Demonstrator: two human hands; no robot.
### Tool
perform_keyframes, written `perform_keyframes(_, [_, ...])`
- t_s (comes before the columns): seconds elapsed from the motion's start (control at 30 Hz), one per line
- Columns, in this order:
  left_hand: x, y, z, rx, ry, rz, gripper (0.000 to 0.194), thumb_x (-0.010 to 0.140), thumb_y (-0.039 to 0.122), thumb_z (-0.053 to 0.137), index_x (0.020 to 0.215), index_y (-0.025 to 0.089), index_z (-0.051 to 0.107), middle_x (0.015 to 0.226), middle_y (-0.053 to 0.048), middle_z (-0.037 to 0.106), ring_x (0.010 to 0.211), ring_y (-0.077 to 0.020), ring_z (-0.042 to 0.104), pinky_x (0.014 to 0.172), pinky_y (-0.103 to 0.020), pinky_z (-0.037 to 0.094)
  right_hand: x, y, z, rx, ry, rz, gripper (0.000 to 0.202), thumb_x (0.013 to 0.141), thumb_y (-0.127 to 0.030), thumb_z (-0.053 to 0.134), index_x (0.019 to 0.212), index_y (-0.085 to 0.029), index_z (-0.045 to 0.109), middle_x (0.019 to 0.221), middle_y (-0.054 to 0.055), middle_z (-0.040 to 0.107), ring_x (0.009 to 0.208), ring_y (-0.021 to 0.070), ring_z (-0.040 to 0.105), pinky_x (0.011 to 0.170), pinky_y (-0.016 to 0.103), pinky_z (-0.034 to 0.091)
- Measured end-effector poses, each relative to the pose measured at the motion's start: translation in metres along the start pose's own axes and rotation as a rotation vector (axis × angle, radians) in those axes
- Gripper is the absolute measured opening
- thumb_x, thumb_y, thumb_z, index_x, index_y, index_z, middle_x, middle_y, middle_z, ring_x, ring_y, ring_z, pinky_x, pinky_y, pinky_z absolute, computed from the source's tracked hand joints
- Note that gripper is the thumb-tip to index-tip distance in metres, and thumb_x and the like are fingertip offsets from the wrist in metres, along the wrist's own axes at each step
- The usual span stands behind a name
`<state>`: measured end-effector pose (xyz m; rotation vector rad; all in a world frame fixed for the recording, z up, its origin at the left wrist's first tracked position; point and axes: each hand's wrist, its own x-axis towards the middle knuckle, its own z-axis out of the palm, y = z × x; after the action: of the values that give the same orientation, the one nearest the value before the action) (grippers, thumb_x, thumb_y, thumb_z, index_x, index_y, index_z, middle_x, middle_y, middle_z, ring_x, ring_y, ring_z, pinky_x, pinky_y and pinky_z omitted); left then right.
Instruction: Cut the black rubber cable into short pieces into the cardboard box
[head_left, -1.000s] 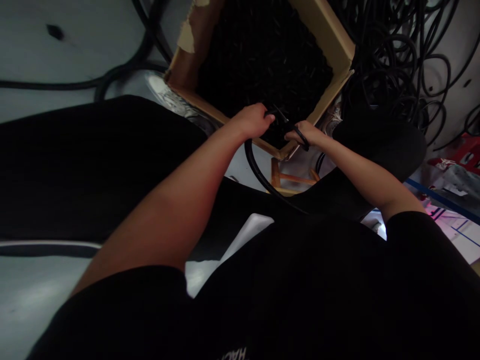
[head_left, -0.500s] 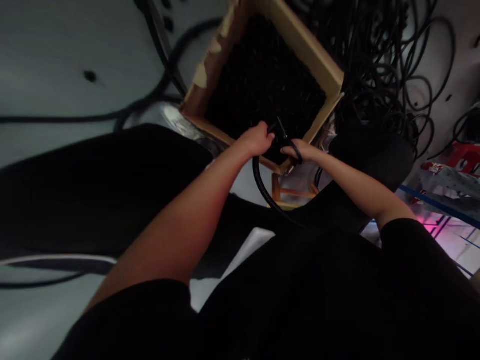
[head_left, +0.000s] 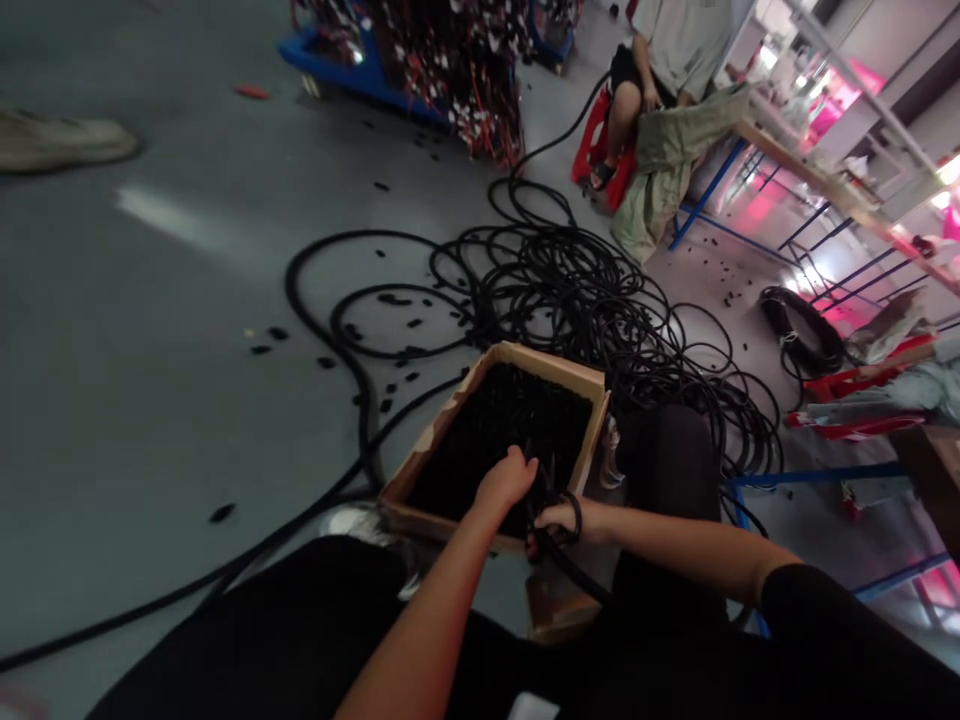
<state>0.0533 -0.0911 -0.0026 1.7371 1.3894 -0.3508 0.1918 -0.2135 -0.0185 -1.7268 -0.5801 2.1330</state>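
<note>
My left hand (head_left: 511, 478) is closed over the near part of the box, gripping a black tube (head_left: 581, 578). The tube curves back from the hands toward my lap; whether it is hollow I cannot tell. Fingers through the dark loops, my right hand (head_left: 571, 518) holds a pair of black-handled scissors (head_left: 553, 468), blades pointing away from me beside the left fingers. Where blades and tube meet is too dark to make out. Below both hands, the cardboard box (head_left: 420, 522) holds a heap of short black pieces (head_left: 480, 430).
Loose coils of black tubing (head_left: 555, 270) lie on the floor beyond the box, with scattered black pieces around. A person (head_left: 679, 60) sits on a red stool (head_left: 592, 150) at the back. A blue-framed table (head_left: 705, 195) stands right; a blue cart (head_left: 330, 65) stands behind. A shoe (head_left: 67, 140) shows far left.
My view has tilted up, bringing the room and the seated person into sight. The hands stay close together over the box's near side, the left still on the tube.
</note>
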Motion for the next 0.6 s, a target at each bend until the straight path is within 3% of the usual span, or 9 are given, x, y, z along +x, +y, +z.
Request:
perform_keyframes(0.13, [-0.002, 0.008, -0.002, -0.035, 0.041, 0.018, 0.051, 0.128, 0.029, 0.041, 0.16, -0.006, 0.061, 0.159, -0.039, 0.079, 0.155, -0.0474, 0.079, 0.122, -0.051, 0.061, -0.016, 0.032, -0.003, 0.165, 0.01, -0.174, 0.027, 0.067, -0.032, 0.078, 0.089, -0.015, 0.077, 0.072, 0.005, 0.075, 0.065, 0.0209, 0.073, 0.072, 0.036, 0.064])
perform_keyframes(0.3, [-0.001, 0.009, -0.016, -0.106, 0.132, -0.009, 0.053, 0.129, 0.028, 0.034, 0.161, -0.007, 0.057, 0.154, -0.04, 0.081, 0.153, -0.0505, 0.08, 0.124, -0.057, 0.06, -0.054, 0.037, -0.022, 0.007, 0.032, -0.228, 0.033, 0.067, -0.045, 0.08, 0.084, -0.017, 0.075, 0.067, 0.003, 0.07, 0.058, 0.0183, 0.069, 0.064, 0.033, 0.059])
perform_keyframes(0.47, [0.007, -0.008, -0.035, -0.236, 0.226, -0.114, 0.057, 0.129, 0.034, 0.034, 0.163, -0.007, 0.055, 0.156, -0.042, 0.079, 0.154, -0.0533, 0.078, 0.125, -0.06, 0.061, -0.145, 0.015, -0.071, -0.303, -0.117, -0.199, 0.035, 0.079, -0.051, 0.081, 0.077, -0.016, 0.076, 0.063, 0.003, 0.07, 0.06, 0.0142, 0.063, 0.061, 0.025, 0.05])
perform_keyframes(0.6, [0.021, -0.024, -0.041, -0.34, 0.329, -0.161, 0.058, 0.128, 0.036, 0.041, 0.163, -0.007, 0.057, 0.156, -0.044, 0.078, 0.155, -0.054, 0.078, 0.125, -0.06, 0.063, -0.229, 0.009, -0.122, -0.424, -0.109, -0.042, 0.035, 0.071, -0.048, 0.083, 0.083, -0.015, 0.082, 0.059, 0.004, 0.068, 0.054, 0.0164, 0.061, 0.056, 0.026, 0.045])
